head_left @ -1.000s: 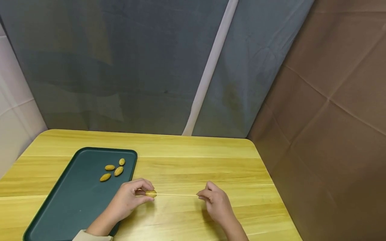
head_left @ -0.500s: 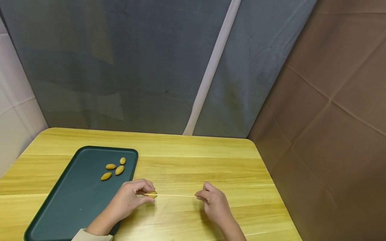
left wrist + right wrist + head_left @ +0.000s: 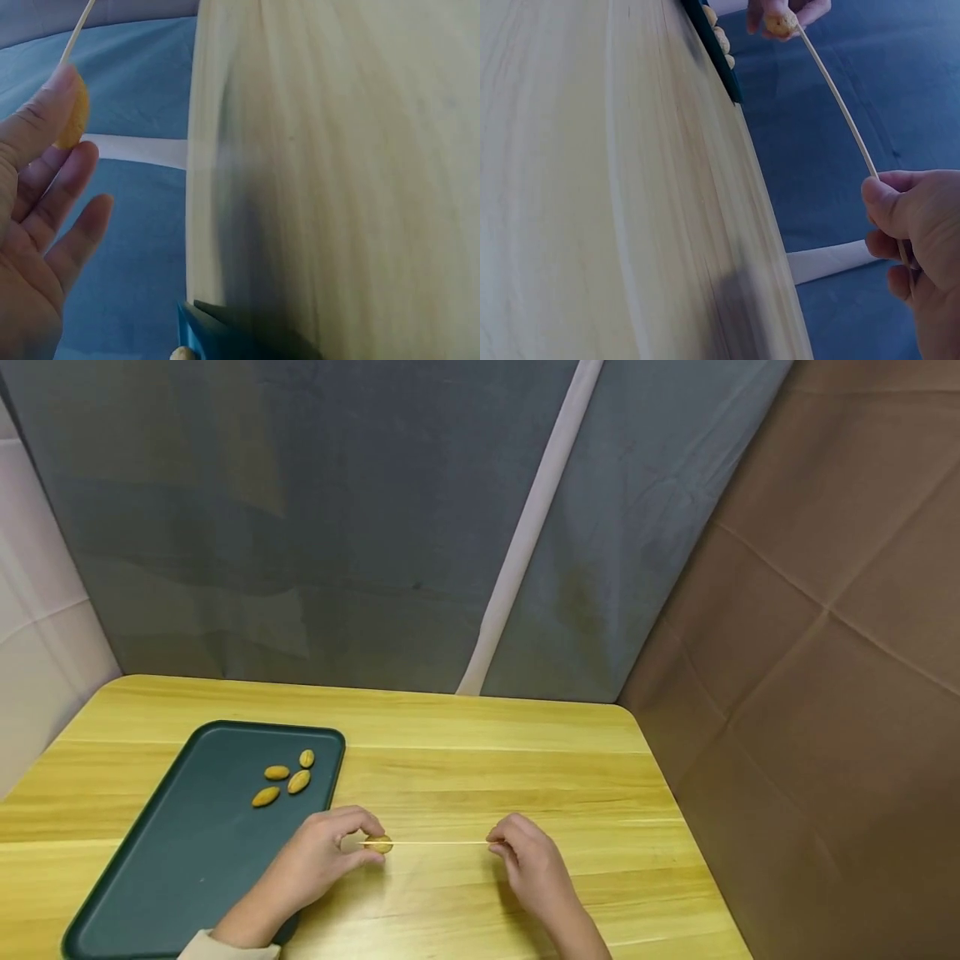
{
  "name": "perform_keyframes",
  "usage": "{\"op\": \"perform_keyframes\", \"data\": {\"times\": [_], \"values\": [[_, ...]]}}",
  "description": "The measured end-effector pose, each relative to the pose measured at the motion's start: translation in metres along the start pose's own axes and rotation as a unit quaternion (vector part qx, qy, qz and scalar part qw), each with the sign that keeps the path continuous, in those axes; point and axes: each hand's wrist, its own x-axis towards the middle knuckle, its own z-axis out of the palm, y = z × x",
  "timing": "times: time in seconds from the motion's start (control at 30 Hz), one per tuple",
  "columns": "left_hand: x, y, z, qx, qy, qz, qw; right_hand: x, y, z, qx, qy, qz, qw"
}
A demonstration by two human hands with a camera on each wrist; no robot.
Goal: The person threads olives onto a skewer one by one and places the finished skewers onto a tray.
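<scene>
My left hand [image 3: 318, 852] pinches an oval tan nut [image 3: 381, 847], almond-like and pitted, between thumb and fingers above the table. A thin pale wooden skewer [image 3: 442, 842] stretches nearly level from it to my right hand [image 3: 534, 867], whose thumb and fingers pinch the other end. The skewer's far end overlaps the nut in the head view. In the right wrist view, the skewer [image 3: 840, 97] meets the side of the nut [image 3: 781, 24] and bends slightly. The left wrist view shows the nut [image 3: 81, 112] partly behind my thumb, my lower fingers spread out.
A dark green tray [image 3: 195, 885] lies on the left of the wooden table [image 3: 465, 760]. Several similar nuts [image 3: 277, 772] are grouped toward its far right corner. A grey cloth [image 3: 375, 527] hangs behind, and a brown one [image 3: 810, 693] at the right.
The skewer's far end reaches slightly farther left across the nut than a second ago. My right hand has shifted a little, and a gap has opened behind the nut in my left hand.
</scene>
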Motion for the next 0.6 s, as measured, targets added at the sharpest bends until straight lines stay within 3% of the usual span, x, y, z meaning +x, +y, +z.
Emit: {"op": "perform_keyframes", "data": {"times": [0.23, 0.6], "values": [[0.0032, 0.0025, 0.0023, 0.042, 0.023, 0.032, 0.9984, 0.0015, -0.0031, 0.0013, 0.004, 0.024, 0.005, 0.9997], [0.0025, 0.0033, 0.0046, 0.031, 0.015, 0.013, 0.9993, 0.0013, -0.0056, 0.0025, 0.011, 0.024, 0.01, 0.9996]]}}
